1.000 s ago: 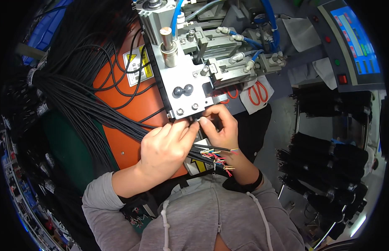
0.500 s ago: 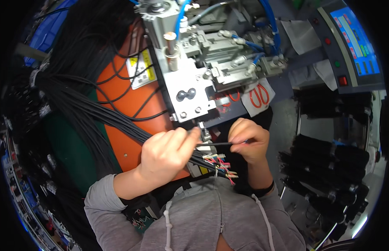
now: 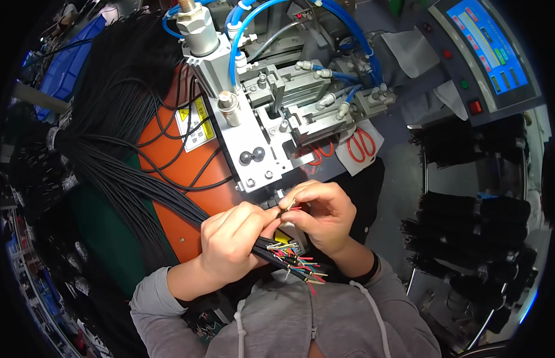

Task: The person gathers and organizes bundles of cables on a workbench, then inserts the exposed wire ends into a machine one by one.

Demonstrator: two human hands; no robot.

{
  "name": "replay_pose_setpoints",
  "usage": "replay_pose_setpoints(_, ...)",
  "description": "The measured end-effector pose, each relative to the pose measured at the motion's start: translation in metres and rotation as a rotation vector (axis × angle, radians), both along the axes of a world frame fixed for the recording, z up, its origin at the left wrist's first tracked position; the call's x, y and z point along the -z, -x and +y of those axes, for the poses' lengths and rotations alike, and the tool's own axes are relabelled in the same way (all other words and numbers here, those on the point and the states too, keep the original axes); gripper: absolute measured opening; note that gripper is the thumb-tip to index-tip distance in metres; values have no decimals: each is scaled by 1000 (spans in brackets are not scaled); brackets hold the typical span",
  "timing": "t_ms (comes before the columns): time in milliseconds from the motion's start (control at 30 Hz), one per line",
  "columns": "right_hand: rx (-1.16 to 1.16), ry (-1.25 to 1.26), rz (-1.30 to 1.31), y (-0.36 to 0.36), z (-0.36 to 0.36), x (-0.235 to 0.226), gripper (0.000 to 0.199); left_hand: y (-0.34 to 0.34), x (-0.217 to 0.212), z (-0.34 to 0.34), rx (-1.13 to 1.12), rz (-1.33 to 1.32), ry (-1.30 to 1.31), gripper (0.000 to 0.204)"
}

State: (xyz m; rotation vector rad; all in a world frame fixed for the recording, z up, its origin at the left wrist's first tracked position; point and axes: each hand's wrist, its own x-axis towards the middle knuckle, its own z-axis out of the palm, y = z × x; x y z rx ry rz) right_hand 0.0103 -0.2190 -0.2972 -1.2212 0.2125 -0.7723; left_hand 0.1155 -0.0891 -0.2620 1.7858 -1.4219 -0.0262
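Note:
My left hand (image 3: 234, 240) is closed around a black cable, close to its end, with the thumb and forefinger pinched. Against those fingertips my right hand (image 3: 323, 216) pinches the thin coloured wires (image 3: 294, 208) that stick out of this cable end. Under the left hand runs a thick bundle of black cables (image 3: 164, 192), and its stripped ends (image 3: 298, 262) fan out in red, white, green and yellow over my lap. Just beyond both hands stands a metal machine head (image 3: 253, 152) with a small fixture (image 3: 281, 196) at its near end, partly hidden by my fingers.
An orange machine cover (image 3: 191, 224) lies under the cables at left. Red-handled scissors (image 3: 361, 146) rest on a pale cloth beside the machine. A control panel with a screen (image 3: 489, 48) stands far right. Several black cable bundles (image 3: 468, 224) hang on a rack at right.
My right hand has moved left to meet the left fingertips, and coloured wires now show between them. The view has shifted a little, and the stripped ends are more exposed.

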Motion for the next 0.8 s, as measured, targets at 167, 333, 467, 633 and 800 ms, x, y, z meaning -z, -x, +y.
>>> replay_pose_setpoints(167,29,613,-20,-4,-17,1,18,-1,2,-2,-20,-25,73,17)
replay_pose_setpoints(333,60,541,97,0,-13,-2,15,0,3,-2,-29,-46,17,13)
replay_pose_setpoints(467,134,941,214,4,-19,-18,13,-1,7,1,-49,-282,-52,10)
replay_pose_setpoints(633,-294,388,466,8,-40,-19,10,-3,9,-1,0,-272,-56,17)
replay_pose_setpoints(800,-277,367,411,6,-47,-5,8,3,9,0,10,-316,-84,31)
